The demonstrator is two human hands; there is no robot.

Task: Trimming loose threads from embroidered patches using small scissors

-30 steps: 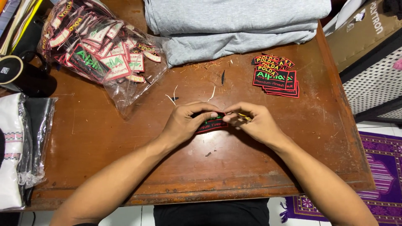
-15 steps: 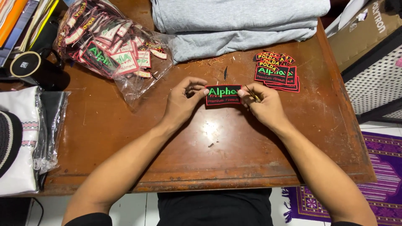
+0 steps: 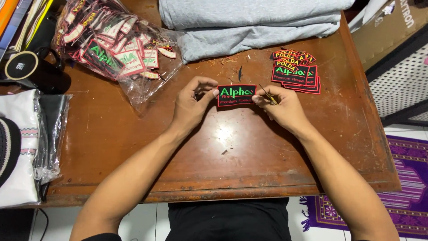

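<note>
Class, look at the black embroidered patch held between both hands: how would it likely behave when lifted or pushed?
The patch probably stays fairly stiff: it spans flat between the left hand and right hand without sagging. It seems light, pinched by fingertips only. Being flat, it should slide rather than roll.

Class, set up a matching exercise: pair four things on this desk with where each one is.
Things:
1. patch
2. patch stack
3. plastic bag
4. grey cloth

Places:
A. far edge of the desk, folded
B. far left, full of patches
C. held between both hands
D. right of the hands, on the desk

Pairs: 1-C, 2-D, 3-B, 4-A
</note>
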